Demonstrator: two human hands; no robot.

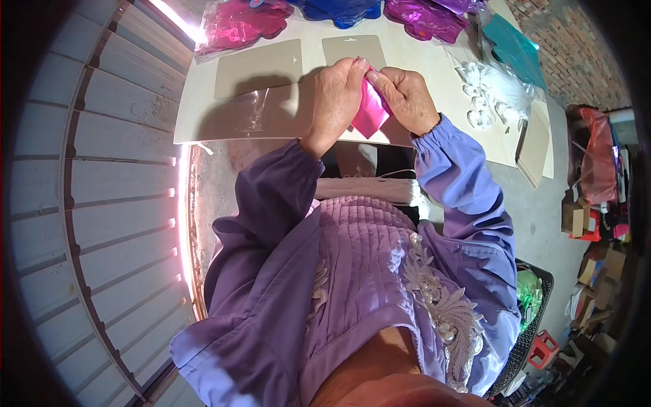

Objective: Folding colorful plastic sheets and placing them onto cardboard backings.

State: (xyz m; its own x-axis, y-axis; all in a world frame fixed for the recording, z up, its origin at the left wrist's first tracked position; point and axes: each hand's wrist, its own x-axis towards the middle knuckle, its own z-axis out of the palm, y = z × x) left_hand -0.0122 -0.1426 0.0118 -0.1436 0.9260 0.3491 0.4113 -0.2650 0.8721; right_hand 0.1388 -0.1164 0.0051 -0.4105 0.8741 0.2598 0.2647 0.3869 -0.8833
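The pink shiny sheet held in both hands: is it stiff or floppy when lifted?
The pink sheet is probably thin and floppy: it creases between the left hand and right hand. Its glossy surface suggests it is slippery, and likely very light.

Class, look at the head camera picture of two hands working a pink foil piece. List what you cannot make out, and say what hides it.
- Pink foil piece: its upper part is hidden behind the left hand and right hand, so its full shape is unclear.
- Fingertips: their exact grip is too small to tell.
- Foil packs at the table's far edge: cut off by the picture's top.
- Clear bag of white pieces: contents too blurred to identify.
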